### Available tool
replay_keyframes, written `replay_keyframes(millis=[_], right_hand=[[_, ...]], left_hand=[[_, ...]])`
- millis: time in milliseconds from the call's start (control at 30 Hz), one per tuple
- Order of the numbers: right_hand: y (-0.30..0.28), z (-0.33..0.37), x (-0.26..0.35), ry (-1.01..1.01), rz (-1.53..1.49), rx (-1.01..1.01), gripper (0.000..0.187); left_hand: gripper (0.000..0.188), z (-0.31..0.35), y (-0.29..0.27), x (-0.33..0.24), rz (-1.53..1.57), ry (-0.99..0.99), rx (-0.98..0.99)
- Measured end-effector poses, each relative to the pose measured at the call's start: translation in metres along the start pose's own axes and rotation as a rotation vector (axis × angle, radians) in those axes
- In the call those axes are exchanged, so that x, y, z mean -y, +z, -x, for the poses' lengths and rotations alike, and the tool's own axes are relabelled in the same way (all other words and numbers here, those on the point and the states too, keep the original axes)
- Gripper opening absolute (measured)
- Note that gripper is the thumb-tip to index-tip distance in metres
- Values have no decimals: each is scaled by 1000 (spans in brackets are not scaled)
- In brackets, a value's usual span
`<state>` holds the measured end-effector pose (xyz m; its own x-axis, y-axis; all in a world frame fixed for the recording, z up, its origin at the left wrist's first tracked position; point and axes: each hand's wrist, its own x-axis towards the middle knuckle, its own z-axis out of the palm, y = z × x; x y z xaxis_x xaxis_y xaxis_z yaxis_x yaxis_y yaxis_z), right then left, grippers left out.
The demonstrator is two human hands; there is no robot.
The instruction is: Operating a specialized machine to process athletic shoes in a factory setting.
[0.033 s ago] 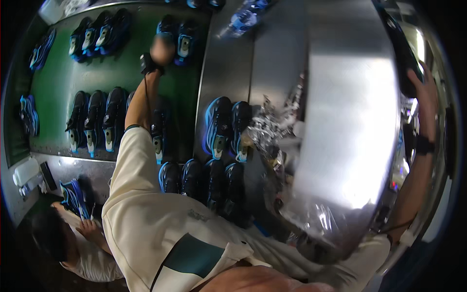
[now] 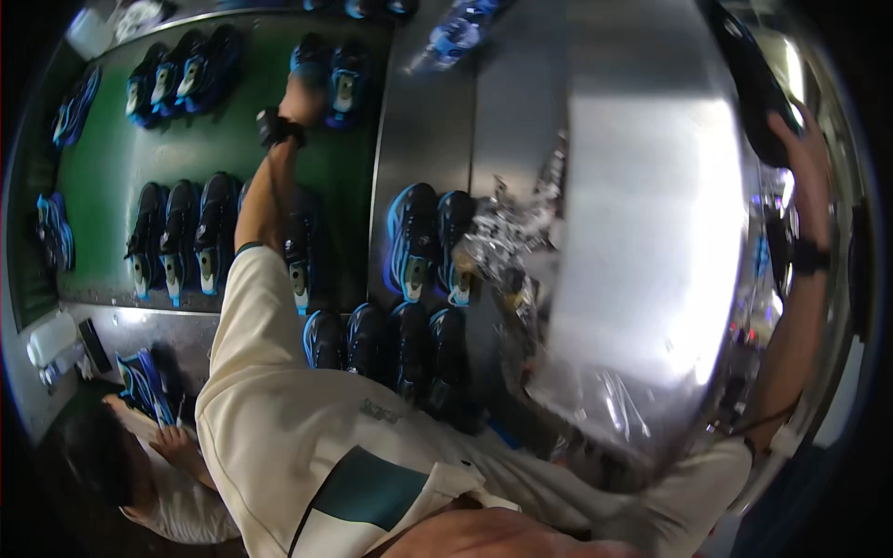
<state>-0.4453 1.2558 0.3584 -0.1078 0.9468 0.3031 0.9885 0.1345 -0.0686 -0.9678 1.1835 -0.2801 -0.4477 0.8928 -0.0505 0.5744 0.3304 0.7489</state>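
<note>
My left hand (image 2: 302, 100) reaches far over the green surface, at the near end of a black shoe with blue edges (image 2: 309, 54). Motion smears its fingers, so their grip does not show. Another shoe (image 2: 346, 86) stands just to the right of it. At the far right my right hand (image 2: 807, 153) is closed around the lower end of a long black shoe (image 2: 749, 84), held raised beyond a shiny metal panel (image 2: 651, 223). Part of that hand's grip is hidden behind the shoe.
Black and blue shoes (image 2: 217, 232) stand in rows on the green surface (image 2: 186, 153); more shoes (image 2: 412, 242) stand on the metal strip beside it. Crumpled clear plastic (image 2: 507, 232) borders the panel. A plastic bottle (image 2: 454, 39) lies beyond. A co-worker (image 2: 153, 465) handles a shoe at lower left.
My right hand and the shoe in it have shifted slightly left. My left hand has moved a little left and nearer. The whole view has also shifted slightly.
</note>
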Motion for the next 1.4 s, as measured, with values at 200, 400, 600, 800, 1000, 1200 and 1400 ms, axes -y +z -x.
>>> replay_keyframes(millis=[200, 400, 600, 800, 1000, 1200, 1400], right_hand=[[-36, 65, 5, -146, -317, -301, 33], [-165, 159, -51, -36, -471, -405, 19], [-236, 347, -125, -83, -759, -669, 16], [-195, 606, -178, 210, -617, -727, 40], [-159, 912, -117, 787, -799, -1076, 55], [-137, 1108, -41, 1222, -331, -1378, 60], [-140, 1278, -4, 1589, -130, -1745, 55]], left_hand=[[72, 154, -38, -33, 345, 248, -254], [31, 429, -86, -217, 924, 4, 690], [89, 564, -92, -418, 1439, 266, 1841], [100, 701, -70, -519, 1526, -321, 2646], [64, 874, -36, -497, 883, -206, 2284], [73, 1084, -52, -449, 511, 759, 2267], [72, 1264, -4, -413, 156, 884, 2687]])
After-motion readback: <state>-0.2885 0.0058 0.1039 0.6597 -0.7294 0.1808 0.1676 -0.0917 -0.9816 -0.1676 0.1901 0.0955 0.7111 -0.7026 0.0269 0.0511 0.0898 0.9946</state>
